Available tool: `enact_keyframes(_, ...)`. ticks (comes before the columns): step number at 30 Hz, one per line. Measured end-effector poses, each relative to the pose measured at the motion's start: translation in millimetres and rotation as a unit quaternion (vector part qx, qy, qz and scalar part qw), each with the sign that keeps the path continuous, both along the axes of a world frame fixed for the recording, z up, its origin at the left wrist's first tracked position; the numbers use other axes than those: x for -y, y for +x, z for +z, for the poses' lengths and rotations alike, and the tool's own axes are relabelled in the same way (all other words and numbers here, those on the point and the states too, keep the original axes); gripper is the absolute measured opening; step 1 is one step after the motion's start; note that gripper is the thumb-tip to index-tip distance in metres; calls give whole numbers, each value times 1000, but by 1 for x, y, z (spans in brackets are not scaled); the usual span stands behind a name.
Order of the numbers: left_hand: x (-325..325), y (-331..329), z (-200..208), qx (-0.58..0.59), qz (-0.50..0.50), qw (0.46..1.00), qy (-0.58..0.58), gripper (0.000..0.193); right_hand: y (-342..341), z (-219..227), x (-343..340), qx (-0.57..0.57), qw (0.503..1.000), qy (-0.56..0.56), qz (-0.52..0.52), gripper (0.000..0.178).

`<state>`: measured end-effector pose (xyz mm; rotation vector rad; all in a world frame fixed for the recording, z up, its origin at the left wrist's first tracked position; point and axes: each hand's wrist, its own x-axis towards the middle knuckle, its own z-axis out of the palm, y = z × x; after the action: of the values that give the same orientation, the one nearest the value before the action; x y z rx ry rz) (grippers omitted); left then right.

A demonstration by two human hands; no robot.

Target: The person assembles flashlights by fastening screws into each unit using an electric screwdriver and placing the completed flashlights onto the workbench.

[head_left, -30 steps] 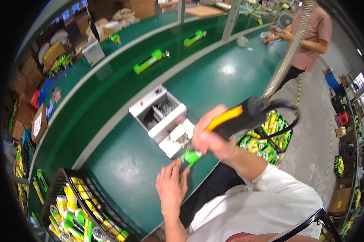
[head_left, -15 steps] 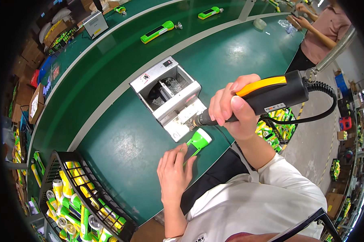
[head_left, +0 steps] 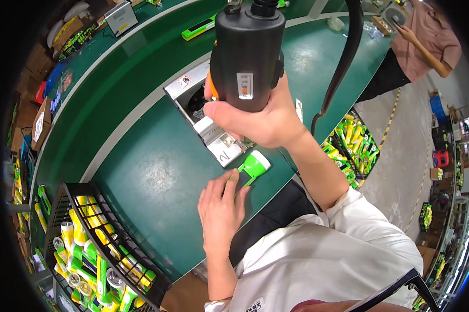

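Observation:
My left hand (head_left: 221, 208) is closed around the handle of a green flashlight (head_left: 254, 165) with a white rim, lying on the green table. A black electric screwdriver (head_left: 249, 57) with an orange lever stands close to upright in the grip of my right hand (head_left: 263, 117). Its tip is hidden behind that hand. Beneath the screwdriver and right hand, partly covered by them, sits a grey screw feeder (head_left: 213, 135). The flashlight's head lies just in front of the feeder's near corner.
At the lower left stands a black crate (head_left: 117, 257) full of yellow and green flashlights. Another filled crate (head_left: 356, 143) is to the right, beyond the table's edge. A dark cable (head_left: 351, 52) hangs beside the screwdriver. One person (head_left: 424, 41) works at the far right.
My right hand has swung the screwdriver from a slanted pose toward upright, moving it left and away from me. The left hand keeps hold of the flashlight. The person at the right has shifted.

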<state>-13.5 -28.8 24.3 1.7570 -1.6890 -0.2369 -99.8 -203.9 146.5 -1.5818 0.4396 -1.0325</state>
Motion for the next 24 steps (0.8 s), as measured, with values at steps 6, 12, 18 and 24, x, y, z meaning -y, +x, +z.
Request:
enact_keyframes(6,4,-5,6,-1,11,1000,-1,35,-28,-9,-20,86,995,39,8,22)
enact_keyframes(12,5,-2,0,13,5,1000,-7,35,-55,-30,-34,90,995,11,38,25)
enact_keyframes(18,6,-4,-4,16,1,1000,-18,36,-58,-45,-39,70,997,-9,27,25)
enact_keyframes(24,6,-4,-3,13,5,1000,-13,37,-55,-55,-39,77,996,-17,39,25)
